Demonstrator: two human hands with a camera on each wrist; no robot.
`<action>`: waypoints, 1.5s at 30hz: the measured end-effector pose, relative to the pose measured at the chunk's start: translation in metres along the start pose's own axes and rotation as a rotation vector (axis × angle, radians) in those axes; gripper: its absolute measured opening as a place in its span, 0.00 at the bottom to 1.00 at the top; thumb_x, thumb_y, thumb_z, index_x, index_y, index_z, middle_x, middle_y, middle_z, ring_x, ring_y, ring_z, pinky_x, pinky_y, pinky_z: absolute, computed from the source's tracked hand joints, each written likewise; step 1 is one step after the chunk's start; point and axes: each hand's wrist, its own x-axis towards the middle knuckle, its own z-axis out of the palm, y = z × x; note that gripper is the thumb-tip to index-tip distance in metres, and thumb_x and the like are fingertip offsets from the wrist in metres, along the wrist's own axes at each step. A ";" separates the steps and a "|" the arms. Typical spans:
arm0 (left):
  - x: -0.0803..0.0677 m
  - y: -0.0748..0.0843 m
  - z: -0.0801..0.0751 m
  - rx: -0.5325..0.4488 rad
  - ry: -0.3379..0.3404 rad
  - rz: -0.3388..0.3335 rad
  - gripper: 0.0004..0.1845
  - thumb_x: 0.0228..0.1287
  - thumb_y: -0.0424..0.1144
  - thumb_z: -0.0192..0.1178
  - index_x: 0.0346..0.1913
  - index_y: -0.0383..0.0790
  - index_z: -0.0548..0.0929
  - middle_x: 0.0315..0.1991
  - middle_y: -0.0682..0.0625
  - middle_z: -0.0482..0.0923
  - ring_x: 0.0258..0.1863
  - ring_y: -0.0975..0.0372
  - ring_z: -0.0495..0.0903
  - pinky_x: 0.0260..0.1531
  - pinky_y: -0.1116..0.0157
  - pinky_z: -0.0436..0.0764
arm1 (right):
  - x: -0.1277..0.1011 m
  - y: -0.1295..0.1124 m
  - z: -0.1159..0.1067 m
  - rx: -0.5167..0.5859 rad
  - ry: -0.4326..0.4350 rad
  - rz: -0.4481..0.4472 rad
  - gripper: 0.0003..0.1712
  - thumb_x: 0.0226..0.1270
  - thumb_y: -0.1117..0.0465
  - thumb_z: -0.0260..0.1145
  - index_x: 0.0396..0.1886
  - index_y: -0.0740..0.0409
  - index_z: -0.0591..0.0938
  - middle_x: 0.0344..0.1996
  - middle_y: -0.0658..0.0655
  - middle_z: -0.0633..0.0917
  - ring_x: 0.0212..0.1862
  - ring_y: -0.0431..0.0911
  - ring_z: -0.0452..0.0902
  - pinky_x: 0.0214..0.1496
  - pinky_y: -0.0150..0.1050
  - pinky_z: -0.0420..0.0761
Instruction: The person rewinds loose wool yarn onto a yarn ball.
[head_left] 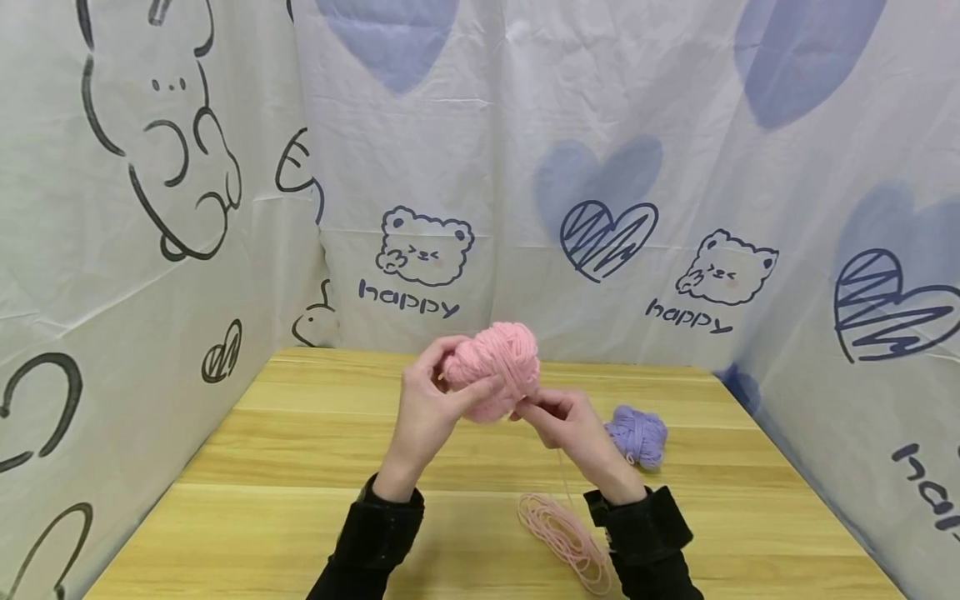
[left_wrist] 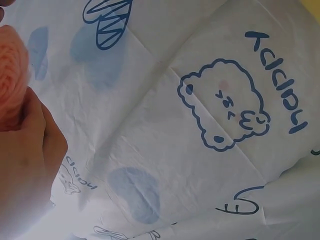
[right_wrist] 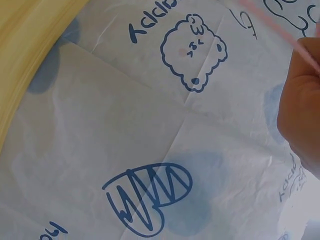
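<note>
A ball of pink yarn [head_left: 498, 362] is raised above the table, gripped by my left hand [head_left: 431, 408] with the thumb across its near side. My right hand [head_left: 566, 421] is at the ball's lower right, fingers curled and pinching the pink strand [right_wrist: 280, 27] that crosses the top corner of the right wrist view. From that hand a thin length hangs toward a loose pink coil of yarn [head_left: 562, 537] on the table. In the left wrist view, only part of the pink ball [left_wrist: 11, 77] shows at the left edge beside the hand.
A purple yarn bundle [head_left: 639, 435] lies on the wooden table [head_left: 300, 467], just beyond my right wrist. White sheets [head_left: 517, 192] printed with bears and hearts hang behind the table and along both sides.
</note>
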 end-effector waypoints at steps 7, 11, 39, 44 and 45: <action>0.001 -0.005 0.002 0.130 0.038 0.108 0.25 0.45 0.28 0.74 0.49 0.36 0.79 0.46 0.43 0.82 0.42 0.60 0.81 0.42 0.68 0.84 | 0.002 0.033 -0.012 -0.031 -0.053 -0.157 0.12 0.75 0.61 0.53 0.48 0.57 0.81 0.17 0.49 0.60 0.18 0.43 0.49 0.20 0.40 0.54; 0.001 -0.009 0.004 0.238 0.016 0.174 0.25 0.42 0.29 0.75 0.47 0.35 0.80 0.43 0.43 0.84 0.39 0.60 0.81 0.38 0.68 0.83 | -0.002 0.010 -0.009 -0.061 -0.004 -0.098 0.12 0.73 0.59 0.56 0.42 0.61 0.82 0.16 0.52 0.60 0.17 0.45 0.50 0.18 0.40 0.55; -0.003 -0.020 0.009 0.519 -0.485 0.276 0.22 0.40 0.33 0.76 0.41 0.41 0.80 0.38 0.52 0.81 0.37 0.64 0.76 0.38 0.72 0.78 | -0.011 -0.012 -0.016 -0.036 0.167 -0.041 0.06 0.70 0.62 0.59 0.36 0.61 0.79 0.18 0.49 0.68 0.19 0.43 0.56 0.20 0.36 0.60; -0.003 -0.017 0.006 0.425 -0.571 0.212 0.23 0.41 0.33 0.75 0.44 0.43 0.80 0.40 0.52 0.83 0.38 0.66 0.78 0.39 0.73 0.81 | -0.009 -0.010 -0.014 -0.003 0.168 -0.022 0.04 0.69 0.63 0.61 0.34 0.59 0.79 0.22 0.45 0.77 0.22 0.35 0.67 0.21 0.29 0.71; -0.003 -0.016 0.005 0.402 -0.585 0.198 0.23 0.41 0.33 0.75 0.44 0.44 0.80 0.41 0.52 0.83 0.38 0.66 0.79 0.39 0.72 0.81 | -0.008 -0.010 -0.014 0.005 0.165 -0.021 0.04 0.69 0.63 0.61 0.33 0.57 0.79 0.22 0.45 0.78 0.22 0.34 0.69 0.22 0.29 0.72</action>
